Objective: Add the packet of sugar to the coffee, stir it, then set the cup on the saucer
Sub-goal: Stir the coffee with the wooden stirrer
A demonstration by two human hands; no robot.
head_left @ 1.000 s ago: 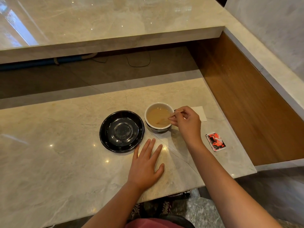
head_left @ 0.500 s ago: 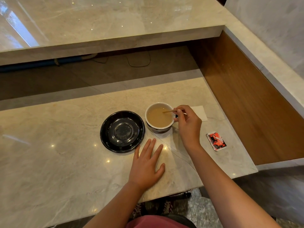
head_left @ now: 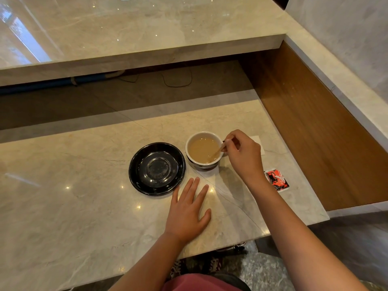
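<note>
Cup of milky coffee sits on the marble counter, white inside with a dark base, just right of the black saucer and nearly touching its rim. It is filled well up, so I judge it heavy for its size, rigid, glazed and slippery, and breakable on this stone; the liquid will slop if I tilt or jerk it. I cannot see a handle from here, as my right hand covers the right side of the cup. If one is there, that is where I would take it; otherwise I would hold it around the wall below the rim and lift it level.

My right hand is pinched narrow on a thin wooden stirrer, thumb and fingertips holding its upper end just past the cup's right rim, the lower end slanting down into the coffee toward the near side. My left hand lies flat and spread on the counter, holding nothing, just near of the saucer and cup.

Further right, near the counter's edge, lies a red and black sugar packet; I cannot tell if it is torn. A white paper napkin shows beyond my right hand. The saucer is bare, so the move across is not yet done.
</note>
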